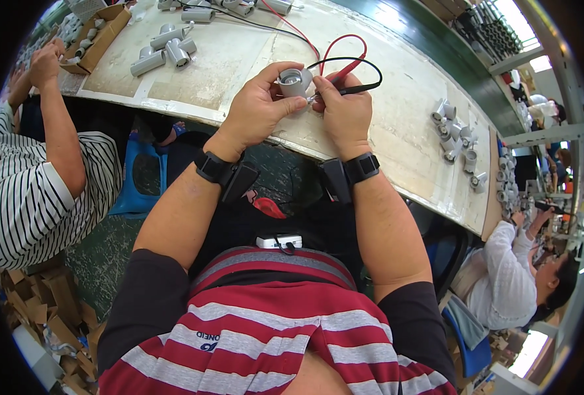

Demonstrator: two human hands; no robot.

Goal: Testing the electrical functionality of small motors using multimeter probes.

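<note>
My left hand (pixel 260 105) grips a grey cylindrical fitting (pixel 293 82) whose round open end faces up. Close against it, my right hand (pixel 346 108) is closed around a pair of test probes, one with a red handle (pixel 344 71) and one with a black handle (pixel 361 88). The probe tips meet the right side of the fitting near my fingertips, though the exact contact is too small to make out. Red and black leads loop above my right hand and run off toward the far edge of the table.
More grey fittings (pixel 166 51) lie at the table's far left, and others (pixel 460 135) are scattered on the right. A cardboard box (pixel 101 39) of parts stands at the left beside a person in a striped shirt (pixel 48 191). Another person in white (pixel 502 280) sits at the right.
</note>
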